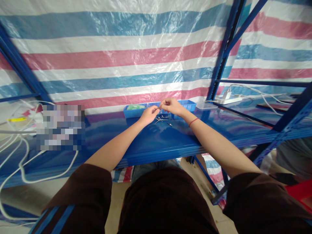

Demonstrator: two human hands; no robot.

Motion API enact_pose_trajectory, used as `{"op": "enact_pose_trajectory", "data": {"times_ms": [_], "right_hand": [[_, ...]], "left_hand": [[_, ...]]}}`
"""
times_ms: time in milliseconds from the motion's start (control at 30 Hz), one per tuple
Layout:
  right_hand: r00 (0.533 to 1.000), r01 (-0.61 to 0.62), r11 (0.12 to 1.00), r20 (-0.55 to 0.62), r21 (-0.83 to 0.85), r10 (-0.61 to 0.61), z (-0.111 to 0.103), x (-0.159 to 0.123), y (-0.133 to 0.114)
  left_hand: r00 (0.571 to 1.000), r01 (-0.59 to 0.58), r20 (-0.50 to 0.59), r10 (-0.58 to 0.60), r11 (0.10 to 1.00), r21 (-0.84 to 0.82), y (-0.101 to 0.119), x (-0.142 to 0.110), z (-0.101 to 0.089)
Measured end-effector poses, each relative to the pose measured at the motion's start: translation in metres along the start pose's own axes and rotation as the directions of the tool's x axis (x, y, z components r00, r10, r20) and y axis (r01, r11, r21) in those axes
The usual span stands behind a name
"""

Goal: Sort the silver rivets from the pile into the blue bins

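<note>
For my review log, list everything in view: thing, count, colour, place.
Striped sheet: one visible backdrop, red, white and blue, behind the worktop
Frame posts: several, blue, both sides
Worktop: one, blue, before the person
Tray: apparently one, blue, behind the hands
Bag-like item: one, green, tray's left part
Small metal pieces: at least four, silvery and dark, below the hands
Power strip: one, white, right
Cables: several, white, left and right
Pixelated patch: one, mixed colours, left, contents unreadable
Wristband: one, red, right wrist
Sleeves: two, dark brown, lower left and right
Hands: two, bare, fingertips close together over the worktop
</note>
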State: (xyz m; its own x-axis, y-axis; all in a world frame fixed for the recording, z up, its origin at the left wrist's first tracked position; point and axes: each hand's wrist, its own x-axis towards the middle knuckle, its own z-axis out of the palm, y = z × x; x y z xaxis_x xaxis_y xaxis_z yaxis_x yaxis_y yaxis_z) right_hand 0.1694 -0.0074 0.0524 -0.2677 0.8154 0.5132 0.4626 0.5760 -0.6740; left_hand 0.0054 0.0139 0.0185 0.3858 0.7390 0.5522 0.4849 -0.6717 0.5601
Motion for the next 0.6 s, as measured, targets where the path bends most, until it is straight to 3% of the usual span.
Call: {"op": "enact_pose_trajectory", "data": {"times_ms": [133,300,400,600], "right_hand": [[0.999,0.022,1.0,0.042,0.0,-0.022,0.002,0.0,0.002],[0.988,0.152,0.986,0.051,-0.061,-0.149,0.003,0.003,0.006],[0.977,0.214,0.973,0.023,-0.088,-0.212,0.001,0.004,0.005],[0.978,0.207,0.958,0.009,-0.2,-0.209,-0.003,0.002,0.003]], "left_hand": [[0.996,0.075,0.062,-0.071,0.995,-0.068,0.005,-0.002,0.0],[0.983,0.161,0.114,-0.141,0.969,-0.188,0.01,-0.005,0.002],[0.994,0.111,0.022,-0.109,0.976,-0.186,0.006,-0.002,0.002],[0.985,0.044,-0.157,-0.067,0.988,-0.15,0.0,0.003,0.001]]}}
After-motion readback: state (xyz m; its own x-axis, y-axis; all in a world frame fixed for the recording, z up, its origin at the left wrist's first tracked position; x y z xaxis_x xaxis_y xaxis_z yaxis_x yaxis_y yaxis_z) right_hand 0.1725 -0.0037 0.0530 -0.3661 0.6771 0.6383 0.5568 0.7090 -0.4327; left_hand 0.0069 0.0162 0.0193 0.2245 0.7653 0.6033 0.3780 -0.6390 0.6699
